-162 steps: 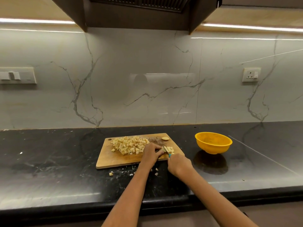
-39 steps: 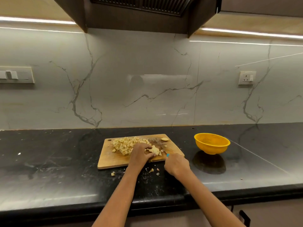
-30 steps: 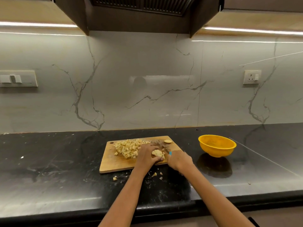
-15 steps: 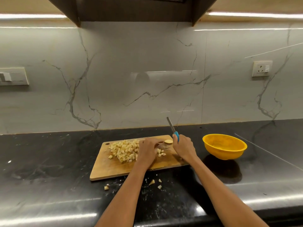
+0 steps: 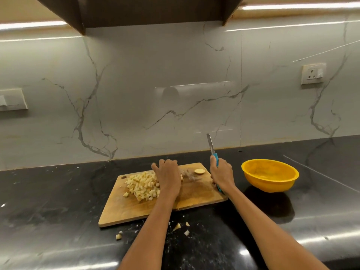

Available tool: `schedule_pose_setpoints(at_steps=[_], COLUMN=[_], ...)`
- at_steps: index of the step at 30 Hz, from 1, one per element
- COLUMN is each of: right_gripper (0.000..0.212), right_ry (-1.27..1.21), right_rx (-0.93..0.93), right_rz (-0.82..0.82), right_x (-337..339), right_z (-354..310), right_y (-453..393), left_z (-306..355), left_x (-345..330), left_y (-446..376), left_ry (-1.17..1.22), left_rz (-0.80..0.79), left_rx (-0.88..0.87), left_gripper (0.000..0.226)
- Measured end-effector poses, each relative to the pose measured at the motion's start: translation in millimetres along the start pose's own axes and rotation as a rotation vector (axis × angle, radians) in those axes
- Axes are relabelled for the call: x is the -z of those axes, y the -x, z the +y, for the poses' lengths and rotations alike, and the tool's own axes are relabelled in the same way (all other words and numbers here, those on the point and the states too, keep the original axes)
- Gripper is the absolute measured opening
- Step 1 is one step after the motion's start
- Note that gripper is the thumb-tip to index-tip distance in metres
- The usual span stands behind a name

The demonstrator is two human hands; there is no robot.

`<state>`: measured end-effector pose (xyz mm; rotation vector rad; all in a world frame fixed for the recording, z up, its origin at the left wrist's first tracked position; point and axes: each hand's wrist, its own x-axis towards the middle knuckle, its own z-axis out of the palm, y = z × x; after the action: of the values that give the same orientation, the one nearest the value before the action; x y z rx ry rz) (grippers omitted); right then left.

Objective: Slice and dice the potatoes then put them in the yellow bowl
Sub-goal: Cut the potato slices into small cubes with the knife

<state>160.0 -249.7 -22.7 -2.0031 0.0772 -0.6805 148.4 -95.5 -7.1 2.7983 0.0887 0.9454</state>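
Diced potato pile (image 5: pixel 143 185) sits left-centre on cutting board (image 5: pixel 200 193): small, loose, damp cubes, likely slippery; scoop, don't pinch. Left hand (image 5: pixel 169 176) rests alongside, fingers curled, grip unclear. Right hand (image 5: pixel 222 173) clenches knife (image 5: pixel 211 147), blade up. Yellow bowl (image 5: pixel 269 177) waits right on the bench.

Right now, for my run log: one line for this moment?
left hand on diced potato pile | right hand holds blue-handled knife upright | yellow plastic bowl empty

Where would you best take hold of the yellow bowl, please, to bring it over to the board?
Take the bowl by its rim, probably on the near-left edge that faces the board. It stands upright and open, with no handle, so a grip with the thumb inside and the fingers under the rounded wall suits it. Come from the left, over bare counter; the left hand is free, while the right hand holds the knife.
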Motion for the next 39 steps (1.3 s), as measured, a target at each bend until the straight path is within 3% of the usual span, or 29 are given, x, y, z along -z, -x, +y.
schedule_pose_setpoints(at_steps=[7, 13, 18, 29, 34, 39], right_gripper=[0.038, 0.037, 0.033, 0.036, 0.043, 0.04], right_ry=[-0.001, -0.148, -0.107, -0.08, -0.084, -0.014], right_rx=[0.055, 0.006, 0.034, 0.008, -0.021, -0.02], right_rz=[0.071, 0.182, 0.156, 0.12, 0.02, -0.122], right_x=[-2.7, -1.8, -1.4, 4.8, 7.1, 14.4], right_z=[4.2, 7.2, 4.7, 3.1, -4.7, -12.0], right_y=[-8.4, -11.6, -9.1, -6.5, 3.0, 23.0], left_z=[7.8, 37.1, 50.6, 43.7, 21.7, 18.4], left_x=[-5.6, -28.6, -37.9, -7.4, 3.4, 2.0], left_y=[-16.5, -24.3, -24.6, -7.9, 11.2, 18.8], left_ry=[0.027, 0.288, 0.241, 0.522, 0.584, 0.551], left_rz=[-0.037, -0.332, -0.49, -0.403, -0.489, -0.355], left_rx=[0.027, -0.097, -0.102, -0.074, -0.084, -0.09], left_gripper=[0.023, 0.026, 0.031, 0.032, 0.039, 0.038])
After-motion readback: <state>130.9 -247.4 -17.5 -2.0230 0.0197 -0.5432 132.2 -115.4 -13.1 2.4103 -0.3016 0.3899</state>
